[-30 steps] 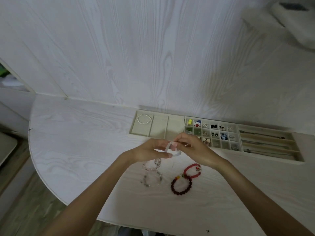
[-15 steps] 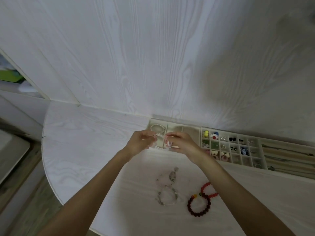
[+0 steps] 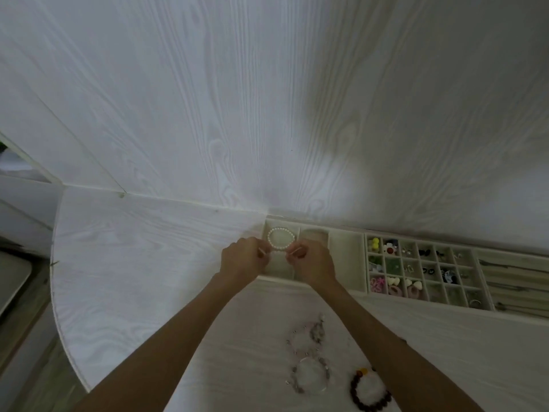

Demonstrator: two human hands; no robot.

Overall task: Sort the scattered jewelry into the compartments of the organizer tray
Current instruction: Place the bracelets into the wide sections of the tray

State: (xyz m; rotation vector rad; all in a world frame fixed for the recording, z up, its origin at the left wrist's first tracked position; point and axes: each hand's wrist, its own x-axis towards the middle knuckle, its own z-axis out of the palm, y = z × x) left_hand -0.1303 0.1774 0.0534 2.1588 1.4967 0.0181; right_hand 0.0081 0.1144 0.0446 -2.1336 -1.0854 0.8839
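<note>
Both hands held a pale bracelet over the far-left compartment of the organizer tray.

The left hand (image 3: 245, 258) and right hand (image 3: 312, 263) each pinched one end of a thin, translucent white bracelet (image 3: 277, 251), fingers curled around it, just above the near part of the compartment where a round pearl bracelet (image 3: 280, 238) already lay. The cream, felt-lined organizer tray (image 3: 346, 288) sat along the far edge of the white wood-grain desk (image 3: 133, 263), against a matching panelled wall. Its middle grid of small square cells held earrings and coloured beads; long slots lay to the right. Nearer on the desk lay two clear crystal bracelets (image 3: 309, 358) and a dark red bead bracelet (image 3: 370, 391), apart from the tray.
</note>
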